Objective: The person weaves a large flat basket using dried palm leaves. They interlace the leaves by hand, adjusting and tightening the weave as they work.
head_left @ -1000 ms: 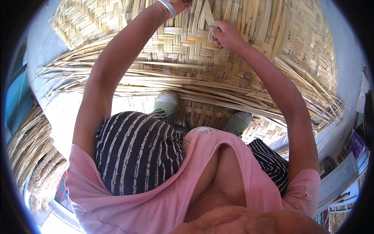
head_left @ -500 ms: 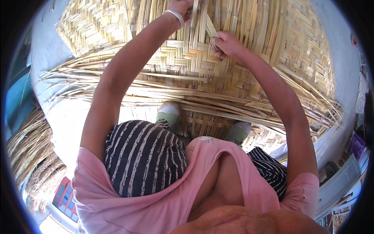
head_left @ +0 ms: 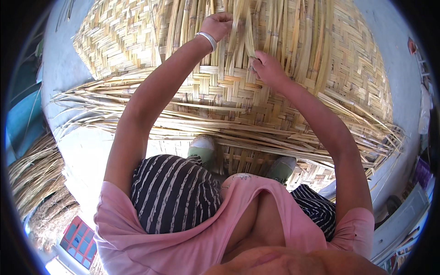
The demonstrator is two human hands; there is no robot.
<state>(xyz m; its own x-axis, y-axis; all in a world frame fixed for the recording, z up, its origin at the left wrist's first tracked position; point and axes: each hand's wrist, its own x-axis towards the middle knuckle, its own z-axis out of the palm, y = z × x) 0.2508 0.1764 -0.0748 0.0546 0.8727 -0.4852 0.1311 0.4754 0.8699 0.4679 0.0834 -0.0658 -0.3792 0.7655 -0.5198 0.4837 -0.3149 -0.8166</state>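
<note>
A half-woven mat of flat, straw-coloured split-cane strips lies on the ground before me, its long loose strip ends running away toward the top. My left hand, with a pale bangle at the wrist, is closed at the upper middle around a loose strip; its fingertips are partly hidden behind it. Lower and to the right, my right hand pinches the near end of another strip, which slants up and away. Both hands are just above the weave.
Loose strips lie in a bundle across the mat's near side. My shoes are close behind them. A heap of dry stalks stands at left, near a teal object. A grey panel leans at lower right.
The mat and both hands sit lower in the picture, as the view has shifted. The left hand now shows fully. The right hand still pinches its strip.
</note>
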